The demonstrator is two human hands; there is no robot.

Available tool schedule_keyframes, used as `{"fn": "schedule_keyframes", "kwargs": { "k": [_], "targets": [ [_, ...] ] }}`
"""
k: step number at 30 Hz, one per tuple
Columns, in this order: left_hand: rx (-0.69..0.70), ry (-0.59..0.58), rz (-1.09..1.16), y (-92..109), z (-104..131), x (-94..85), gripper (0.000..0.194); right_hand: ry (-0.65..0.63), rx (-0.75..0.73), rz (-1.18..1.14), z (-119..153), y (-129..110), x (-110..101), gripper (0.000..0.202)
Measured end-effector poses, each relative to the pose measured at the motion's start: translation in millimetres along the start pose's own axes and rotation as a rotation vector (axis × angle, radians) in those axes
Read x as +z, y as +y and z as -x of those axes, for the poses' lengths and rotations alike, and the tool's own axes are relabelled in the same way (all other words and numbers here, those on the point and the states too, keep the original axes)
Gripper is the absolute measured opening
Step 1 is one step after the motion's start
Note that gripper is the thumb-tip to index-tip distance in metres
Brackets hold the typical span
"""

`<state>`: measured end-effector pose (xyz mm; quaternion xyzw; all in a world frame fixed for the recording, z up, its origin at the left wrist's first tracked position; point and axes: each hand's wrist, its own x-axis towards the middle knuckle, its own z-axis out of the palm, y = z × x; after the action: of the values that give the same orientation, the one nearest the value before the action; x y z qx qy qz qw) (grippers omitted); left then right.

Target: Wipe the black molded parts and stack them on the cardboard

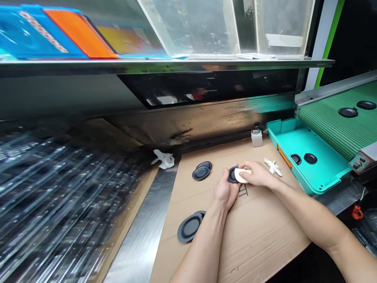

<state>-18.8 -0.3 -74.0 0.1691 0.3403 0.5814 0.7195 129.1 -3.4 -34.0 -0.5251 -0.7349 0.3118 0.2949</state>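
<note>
Two overlapping dark discs (190, 227) lie beside a worker's left forearm on a cardboard sheet (265, 236). Just beyond, the worker's left hand (226, 192) curls closed around the edge of a black disc (232, 175), held above the cardboard, while the right hand (255, 173) pinches a cream pad (238, 176) between thumb and fingers, over part of the disc's face. More overlapping black discs (202, 171) rest to the left, crumpled white tissue (273, 167) to the right. Farther back stand a small bottle (257, 138) and a teal tray (312, 141) holding two round black parts (310, 158), beside a green conveyor belt (324, 118).
</note>
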Motion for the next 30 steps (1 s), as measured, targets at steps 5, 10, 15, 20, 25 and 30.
{"fn": "schedule_keyframes", "kwargs": {
  "k": [5, 10, 15, 20, 25, 30],
  "targets": [
    [-0.045, -0.017, -0.044, -1, 2, -1.9, 0.041, -0.107, -0.044, -0.011, 2, -3, 0, 0.021],
    [-0.017, 0.007, -0.007, 3, 6, 5.6, 0.039, 0.015, 0.026, 0.286, 10, -13, -9, 0.033],
    [-0.083, 0.04, 0.043, 7, 7, 8.8, 0.044, 0.026, 0.065, 0.549, 9, -19, 9, 0.045],
    [-0.076, 0.055, 0.062, 8, 5, 7.5, 0.042, 0.061, 0.092, 0.586, 6, -21, 18, 0.047],
    [-0.051, 0.069, 0.052, 11, 7, 8.9, 0.043, 0.123, 0.161, 0.54, 3, -11, 9, 0.047],
    [0.012, 0.101, 0.091, 20, 11, 5.9, 0.042, 0.177, 0.256, 0.486, 1, -5, -6, 0.045]
  ]
}}
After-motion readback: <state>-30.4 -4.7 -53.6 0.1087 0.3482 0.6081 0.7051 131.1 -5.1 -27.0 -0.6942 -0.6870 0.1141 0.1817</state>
